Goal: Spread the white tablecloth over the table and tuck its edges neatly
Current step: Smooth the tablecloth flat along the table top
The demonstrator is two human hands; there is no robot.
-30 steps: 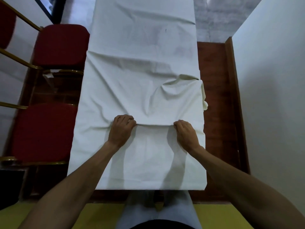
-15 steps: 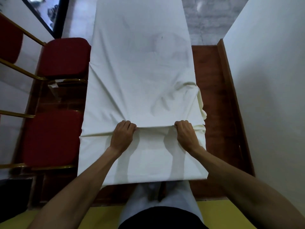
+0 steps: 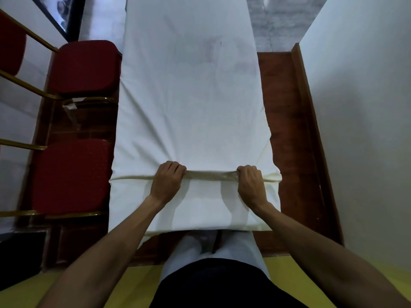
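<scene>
Two arms and the front of a person's body are shown from a head-worn camera looking downward. The left forearm [image 3: 111, 247] and right forearm [image 3: 304, 247] are bare from the wrists to the lower edge of the frame. Both are slender, and faint lines of muscle and tendon can be made out. The left hand [image 3: 168, 181] and right hand [image 3: 251, 185] are bare too. Their backs and knuckles are shown, while the fingertips are hidden. A black garment [image 3: 222, 285] is worn over the torso; its kind cannot be told. Below it, pale grey trousers [image 3: 191, 247] are worn, with a dark gap between the legs.
</scene>
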